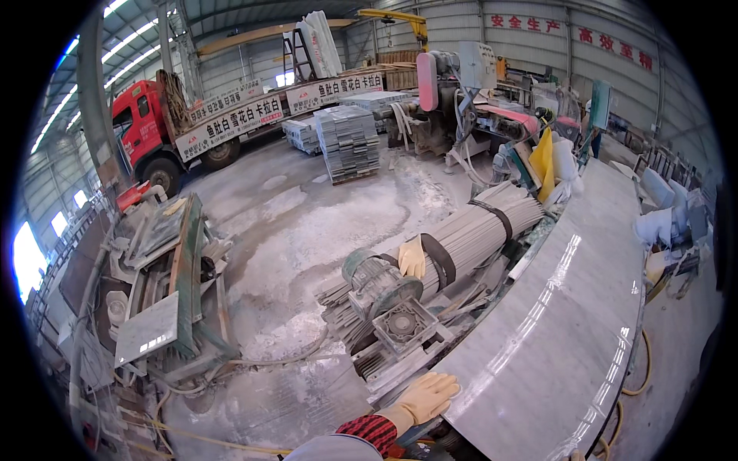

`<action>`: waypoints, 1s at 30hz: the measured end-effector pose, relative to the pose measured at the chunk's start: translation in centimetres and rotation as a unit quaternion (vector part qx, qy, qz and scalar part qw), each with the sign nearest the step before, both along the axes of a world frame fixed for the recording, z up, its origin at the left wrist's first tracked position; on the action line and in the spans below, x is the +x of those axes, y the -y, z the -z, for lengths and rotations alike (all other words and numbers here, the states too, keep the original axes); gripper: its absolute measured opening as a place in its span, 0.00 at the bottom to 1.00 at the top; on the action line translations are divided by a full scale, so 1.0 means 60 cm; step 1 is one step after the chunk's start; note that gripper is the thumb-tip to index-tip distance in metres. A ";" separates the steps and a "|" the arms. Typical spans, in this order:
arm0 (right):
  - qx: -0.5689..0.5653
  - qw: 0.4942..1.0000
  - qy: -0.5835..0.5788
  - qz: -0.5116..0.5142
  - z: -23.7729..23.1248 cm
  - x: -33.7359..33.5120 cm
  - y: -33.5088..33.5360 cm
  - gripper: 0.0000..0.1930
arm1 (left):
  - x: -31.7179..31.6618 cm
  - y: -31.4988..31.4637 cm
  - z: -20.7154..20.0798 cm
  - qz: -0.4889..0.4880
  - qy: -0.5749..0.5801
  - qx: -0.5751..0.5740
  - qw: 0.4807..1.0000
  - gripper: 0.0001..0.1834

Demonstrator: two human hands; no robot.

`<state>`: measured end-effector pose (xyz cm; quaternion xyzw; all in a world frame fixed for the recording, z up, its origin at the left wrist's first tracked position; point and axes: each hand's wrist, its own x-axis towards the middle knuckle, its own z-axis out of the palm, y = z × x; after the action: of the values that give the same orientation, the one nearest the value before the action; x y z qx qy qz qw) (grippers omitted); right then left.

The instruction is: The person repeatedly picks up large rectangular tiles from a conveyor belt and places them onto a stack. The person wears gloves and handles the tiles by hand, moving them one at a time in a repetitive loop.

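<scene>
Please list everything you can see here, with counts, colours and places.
slab run: one, pale grey, right
strip bundle: one, pale grey, centre
motor: one, grey, centre
loose glove: one, cream, beside the motor
small slab: one, grey, left
truck: one, red cab, upper left
tile stacks: at least two, grey, upper middle
machine: one, pink guard, upper middle
crane: one, yellow, top
cloth: one, yellow, upper right
hose: at least one, yellow, lower right
left hand: one, cream glove, by the slab run
right hand: apparently one, cream sliver, bottom edge
</scene>
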<state>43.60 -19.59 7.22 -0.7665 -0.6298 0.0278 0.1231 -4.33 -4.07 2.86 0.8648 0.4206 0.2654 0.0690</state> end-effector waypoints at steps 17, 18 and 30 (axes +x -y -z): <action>0.002 0.998 -0.020 0.056 0.013 -0.012 0.012 0.26 | -0.006 0.014 -0.008 0.007 -0.018 -0.013 1.000 0.20; 0.003 0.998 -0.024 0.050 0.004 -0.017 0.014 0.25 | -0.006 0.013 -0.003 0.007 -0.011 -0.001 1.000 0.20; 0.049 0.998 -0.032 0.022 0.022 -0.020 0.016 0.26 | 0.038 -0.069 0.026 0.007 0.029 0.056 0.998 0.23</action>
<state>42.37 -20.56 5.91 -0.7721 -0.6090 0.0186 0.1808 -2.05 0.08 1.31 0.8624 0.3967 0.3127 0.0342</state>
